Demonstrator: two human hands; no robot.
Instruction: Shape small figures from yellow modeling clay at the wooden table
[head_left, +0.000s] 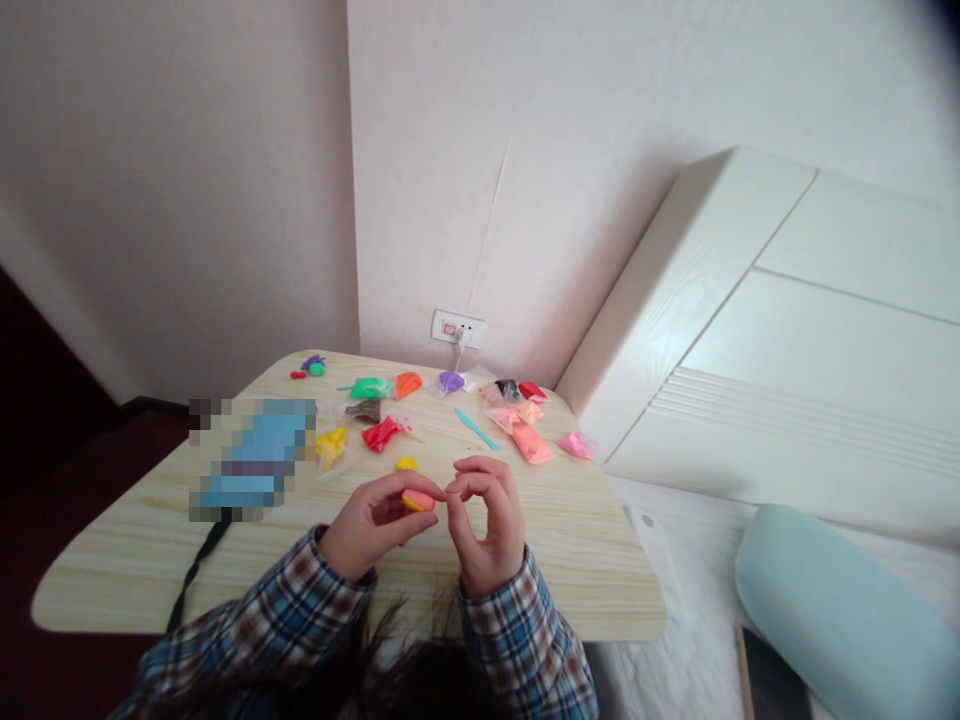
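My left hand point(371, 530) pinches a flat orange and yellow clay disc point(418, 500) between thumb and fingers, just above the wooden table point(570, 560). My right hand point(484, 520) is curled beside it, its fingertips touching the disc's right edge. A small yellow clay lump point(406, 463) lies on the table just beyond the hands. Both sleeves are plaid.
Several small bags of coloured clay lie across the far half of the table: green point(370, 388), orange point(407, 384), red point(381, 434), yellow point(330, 443), pink point(532, 443). A teal plastic tool point(475, 428) lies among them. A white bed headboard point(750, 330) stands right, a light blue pillow point(832, 610) below it.
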